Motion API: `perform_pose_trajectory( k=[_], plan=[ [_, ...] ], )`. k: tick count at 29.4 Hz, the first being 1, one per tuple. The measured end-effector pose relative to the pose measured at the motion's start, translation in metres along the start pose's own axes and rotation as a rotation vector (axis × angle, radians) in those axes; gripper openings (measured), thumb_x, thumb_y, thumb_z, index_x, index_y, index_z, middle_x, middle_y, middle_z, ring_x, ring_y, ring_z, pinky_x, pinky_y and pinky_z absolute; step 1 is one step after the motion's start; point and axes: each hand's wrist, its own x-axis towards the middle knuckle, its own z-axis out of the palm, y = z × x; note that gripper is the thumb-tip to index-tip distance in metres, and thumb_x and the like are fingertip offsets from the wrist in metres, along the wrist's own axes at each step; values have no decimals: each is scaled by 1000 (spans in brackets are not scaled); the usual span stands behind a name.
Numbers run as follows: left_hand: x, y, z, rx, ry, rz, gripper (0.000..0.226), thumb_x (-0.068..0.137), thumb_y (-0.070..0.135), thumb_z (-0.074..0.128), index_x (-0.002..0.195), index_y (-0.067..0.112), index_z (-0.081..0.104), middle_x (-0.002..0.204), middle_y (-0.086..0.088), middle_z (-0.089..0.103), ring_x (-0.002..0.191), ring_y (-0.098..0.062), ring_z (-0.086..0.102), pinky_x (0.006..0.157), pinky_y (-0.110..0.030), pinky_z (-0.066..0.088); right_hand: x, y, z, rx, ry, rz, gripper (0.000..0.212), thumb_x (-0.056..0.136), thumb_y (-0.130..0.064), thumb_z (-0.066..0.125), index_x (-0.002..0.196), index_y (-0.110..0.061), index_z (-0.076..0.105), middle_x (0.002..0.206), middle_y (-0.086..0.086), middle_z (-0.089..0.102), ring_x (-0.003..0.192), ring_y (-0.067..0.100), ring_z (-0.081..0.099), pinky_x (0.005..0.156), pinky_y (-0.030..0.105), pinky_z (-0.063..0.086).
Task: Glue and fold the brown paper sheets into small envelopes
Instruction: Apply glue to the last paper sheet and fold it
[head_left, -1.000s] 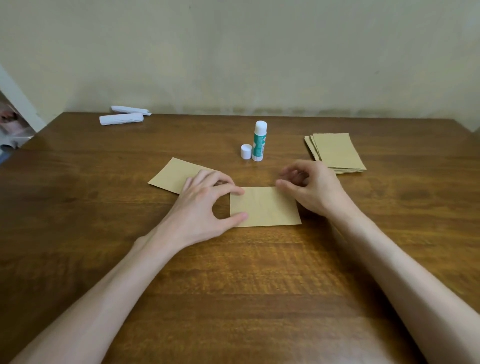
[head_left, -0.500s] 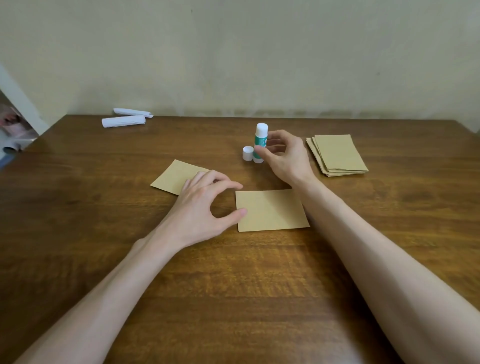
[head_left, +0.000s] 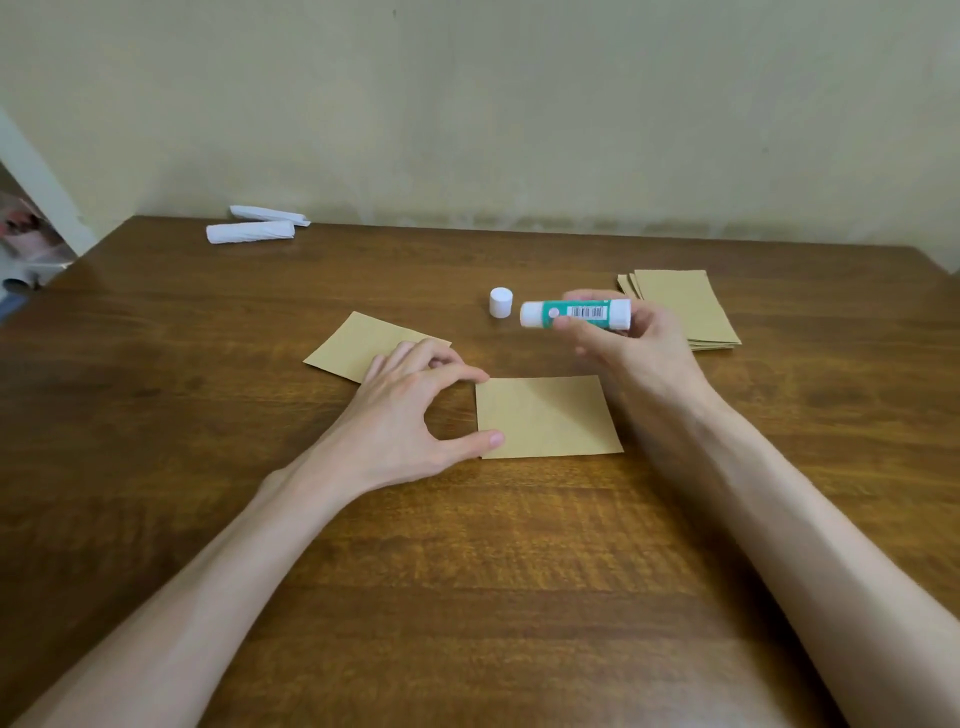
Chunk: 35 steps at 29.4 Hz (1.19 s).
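The wooden worktop (head_left: 467, 597) carries everything the task needs. At its far right a stack of brown sheets (head_left: 680, 306) is laid, untouched, so most of the job is judged to be ahead. A folded brown sheet (head_left: 545, 415) is laid flat in the middle, and another brown piece (head_left: 358, 343) is partly covered by the left hand (head_left: 400, 415). Two rolled white papers (head_left: 249, 231) are left at the far left edge, well apart from the work.

What has changed is on the right. A second ago the right hand (head_left: 628, 343) was laid at the folded sheet's far right corner; half a second ago it had been moved to the glue stick (head_left: 574, 313), which was then standing upright beside its cap (head_left: 501, 302). Now the glue stick is lifted off the worktop and held on its side in the fingers of the right hand, with its open end turned to the left, above and beyond the folded sheet. The cap is left standing alone on the worktop, just left of the raised stick.

The left hand has hardly been moved: it is spread open, nothing is grasped, and the sheet's left edge is pinned by the thumb and forefinger tips.

The folding step is therefore judged to be finished for now, and gluing is judged to come next, with the sheet already held steady.
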Motion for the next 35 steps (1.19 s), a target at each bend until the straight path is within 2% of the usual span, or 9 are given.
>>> perform_pose_trajectory(
  k=[3,6,10,12,14,18,23,29,35],
  plan=[
    [2,-1,1,-1,-1,-22,70,79,80,63,139,44,58,134,20,44,133,-1,36,111,-29,23,-9,5,-3,141,-84,50,31,83,-34,87,112,-24,82,118,0,78,120,23,68,109,43,52],
    [2,0,1,11,-3,-22,71,76,82,62,136,44,61,128,22,44,128,-1,38,110,-29,25,-13,4,1,61,-87,-45,25,92,-33,79,110,-16,81,109,-6,80,100,8,70,92,28,53],
    [2,1,2,38,-7,-22,71,78,78,67,139,42,59,126,22,43,125,-1,38,104,-26,23,-17,7,15,-181,-222,-243,21,97,-21,74,112,-7,74,104,1,79,92,8,74,80,23,56],
    [2,2,2,41,-4,-22,73,77,79,66,139,41,60,124,22,42,124,-1,38,103,-26,23,-18,11,22,-314,-297,-347,31,96,-24,76,122,-9,65,106,0,76,97,15,74,83,26,57],
    [2,2,3,41,-2,-21,75,76,80,66,139,39,61,124,22,43,125,-3,39,104,-26,24,-19,13,26,-380,-280,-400,44,92,-30,81,125,-15,56,107,-4,72,97,20,72,84,30,58],
    [2,2,3,42,-4,-23,76,76,81,65,140,40,60,126,21,44,127,-1,38,104,-25,23,-17,14,26,-425,-263,-501,28,93,-29,82,108,-13,65,99,-5,73,94,19,72,85,37,59],
    [1,3,2,45,2,-22,77,77,79,67,141,37,60,127,19,47,128,-4,39,104,-25,23,-18,15,29,-480,-321,-515,21,100,-24,73,117,-13,66,105,-5,72,100,17,70,89,35,57],
    [3,6,-1,85,-25,-26,80,77,80,64,143,36,60,131,16,49,128,-6,40,111,-33,30,-20,14,34,-563,-353,-524,17,102,-29,69,116,-29,60,105,-12,71,103,13,69,89,43,58],
    [4,6,2,85,-5,-47,90,68,92,56,138,37,63,124,21,47,123,-3,39,102,-27,27,-23,7,36,-647,-358,-484,19,101,-23,70,112,-32,57,108,-9,73,102,9,69,90,38,57]
  ],
)
